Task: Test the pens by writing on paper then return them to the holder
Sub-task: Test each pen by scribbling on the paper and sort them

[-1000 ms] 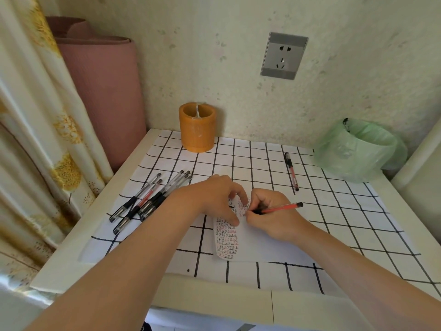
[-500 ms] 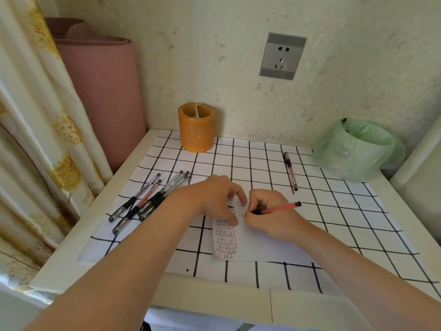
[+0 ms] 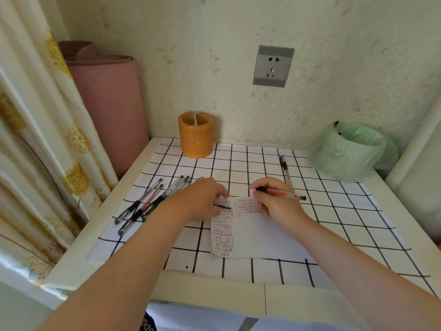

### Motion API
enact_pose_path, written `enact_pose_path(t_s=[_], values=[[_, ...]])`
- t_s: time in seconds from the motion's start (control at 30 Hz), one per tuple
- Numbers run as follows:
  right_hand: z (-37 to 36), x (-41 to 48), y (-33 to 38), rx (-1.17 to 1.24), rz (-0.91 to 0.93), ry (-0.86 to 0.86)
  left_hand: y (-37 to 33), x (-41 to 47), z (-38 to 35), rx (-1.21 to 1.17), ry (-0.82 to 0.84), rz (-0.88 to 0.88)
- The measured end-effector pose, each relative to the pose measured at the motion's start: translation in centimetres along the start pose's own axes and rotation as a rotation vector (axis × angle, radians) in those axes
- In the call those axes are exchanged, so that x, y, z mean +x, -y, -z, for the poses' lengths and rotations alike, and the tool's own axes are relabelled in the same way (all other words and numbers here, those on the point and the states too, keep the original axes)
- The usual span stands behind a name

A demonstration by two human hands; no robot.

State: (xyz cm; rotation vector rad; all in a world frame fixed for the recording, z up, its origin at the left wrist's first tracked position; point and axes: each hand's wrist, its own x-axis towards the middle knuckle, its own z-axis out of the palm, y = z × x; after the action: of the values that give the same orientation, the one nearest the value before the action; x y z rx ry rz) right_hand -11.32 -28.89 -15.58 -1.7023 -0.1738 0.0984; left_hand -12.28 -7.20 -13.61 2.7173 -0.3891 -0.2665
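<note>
A white paper [image 3: 257, 235] with rows of small red and black marks lies on the checked table cover. My right hand [image 3: 274, 201] grips a red pen [image 3: 284, 194], which lies nearly level over the paper's top edge with its tip end inside my fingers. My left hand [image 3: 202, 199] rests at the paper's top left corner, and its fingertips pinch what looks like a clear pen cap [image 3: 221, 203] with a black clip. Several pens [image 3: 148, 204] lie in a loose pile to the left. The orange holder [image 3: 195, 137] stands at the back by the wall.
One more red pen [image 3: 285, 169] lies alone at the back right. A green bag-lined bin [image 3: 346, 151] sits in the right corner. A pink roll [image 3: 112, 103] and a curtain [image 3: 35, 139] stand left of the table. A wall socket [image 3: 273, 66] is above.
My right hand has drawn away to the right and the pen is off the paper. The hands have parted, showing the written rows between them.
</note>
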Motion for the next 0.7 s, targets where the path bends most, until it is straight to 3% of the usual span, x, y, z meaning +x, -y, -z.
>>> enact_pose_path(t_s=[0.2, 0.37, 0.7], values=[[1.2, -0.6, 1.7, 0.095, -0.026, 0.088, -1.4, -0.9, -0.5, 0.071, -0.152, 0.066], [2.2, -0.6, 2.4, 0.222, -0.129, 0.126, -1.6, -1.3, -0.2, -0.077, -0.211, 0.107], [2.8, -0.1, 1.9, -0.543, 0.107, 0.157, -1.3, -1.3, 0.4, -0.196, -0.236, 0.102]])
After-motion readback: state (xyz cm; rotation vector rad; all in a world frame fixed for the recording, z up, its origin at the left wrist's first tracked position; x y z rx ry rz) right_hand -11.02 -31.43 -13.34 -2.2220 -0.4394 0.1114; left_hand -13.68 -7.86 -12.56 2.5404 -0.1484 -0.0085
